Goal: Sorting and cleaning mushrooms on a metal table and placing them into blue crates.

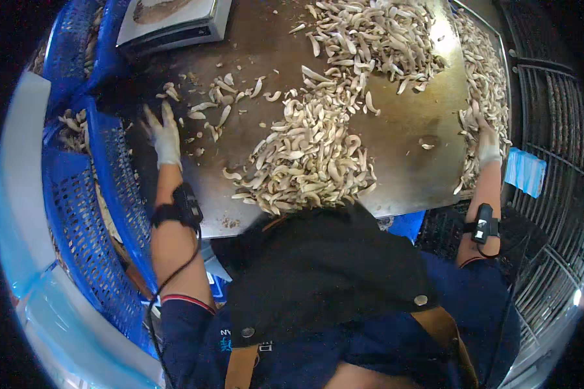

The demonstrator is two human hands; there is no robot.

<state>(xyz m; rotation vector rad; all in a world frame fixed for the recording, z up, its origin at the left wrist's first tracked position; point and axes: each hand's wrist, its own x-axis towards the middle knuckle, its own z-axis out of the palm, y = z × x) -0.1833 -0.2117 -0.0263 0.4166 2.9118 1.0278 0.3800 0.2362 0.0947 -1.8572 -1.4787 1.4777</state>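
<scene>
My left hand (pixel 166 137), in a thin whitish glove, hovers at or just over the left side of the metal table with its fingers spread and nothing in them. Beside it lie loose pale mushroom pieces (pixel 222 97). My right hand (pixel 486 139), also gloved, reaches into a long strip of mushrooms (pixel 483 65) along the table's right edge. Its fingers look stretched out over the pieces, though the tips blend in with them. Between my hands a large heap of curved mushrooms (pixel 311 146) lies close to my body, joined to another heap (pixel 383 39) farther back.
Blue perforated baskets (pixel 120 168) stand along the left side, some with mushroom pieces inside. A white box-shaped thing (pixel 175 23) sits at the far left of the metal table (pixel 409 142). To the right are metal racks (pixel 551 110) and a light blue packet (pixel 524 172).
</scene>
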